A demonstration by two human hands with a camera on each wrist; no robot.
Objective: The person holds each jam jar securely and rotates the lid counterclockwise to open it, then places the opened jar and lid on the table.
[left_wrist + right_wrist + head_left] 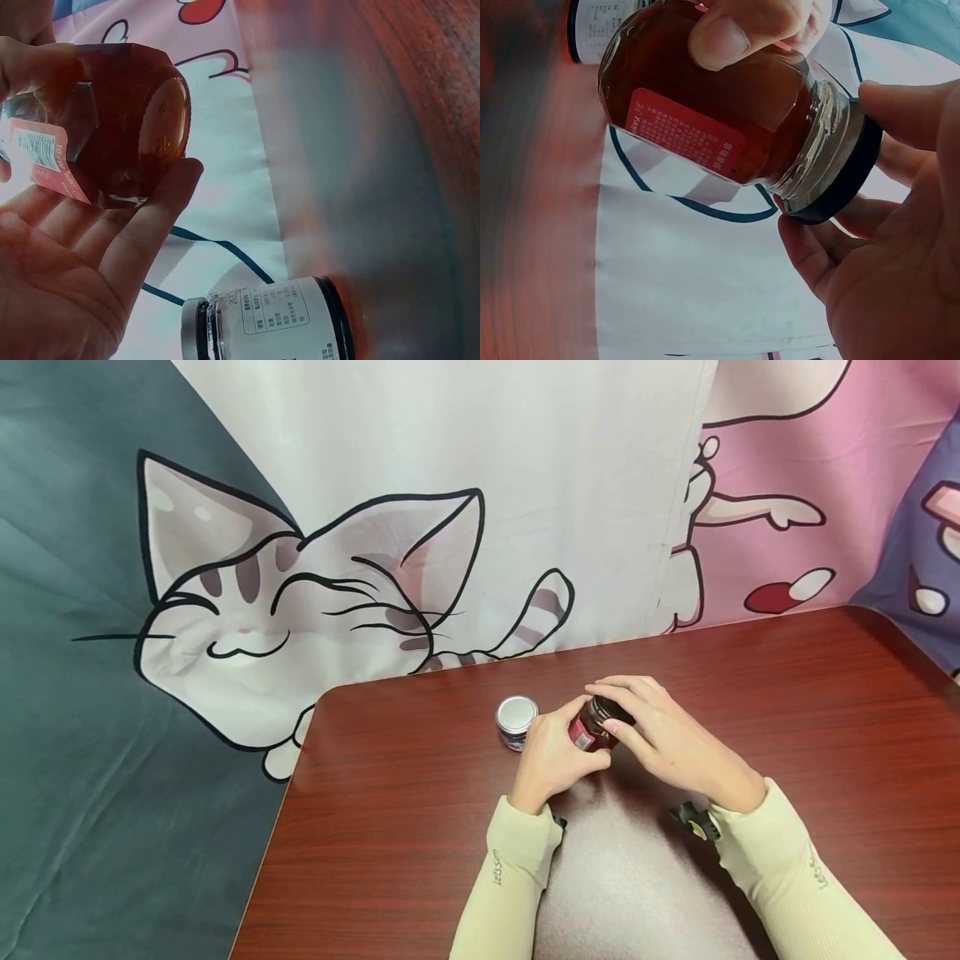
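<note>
A glass jar [584, 735] of dark amber contents, with a red label, is tilted above the table in the head view. My left hand [553, 755] grips its body, thumb on the near side in the right wrist view. At the jar's mouth, my right hand [663, 733] holds the black lid [846, 178] between thumb and fingers. Whether the lid is loose on the threads, I cannot tell. Left of my left hand stands a smaller jar [517, 715] with a silver top; its printed white label [279, 315] shows in the left wrist view.
The reddish-brown wooden table [390, 827] has its far edge against a hanging cloth [600, 468] printed with cartoon animals. Dark straps with small devices [696, 821] sit at the wrists, over pale sleeves.
</note>
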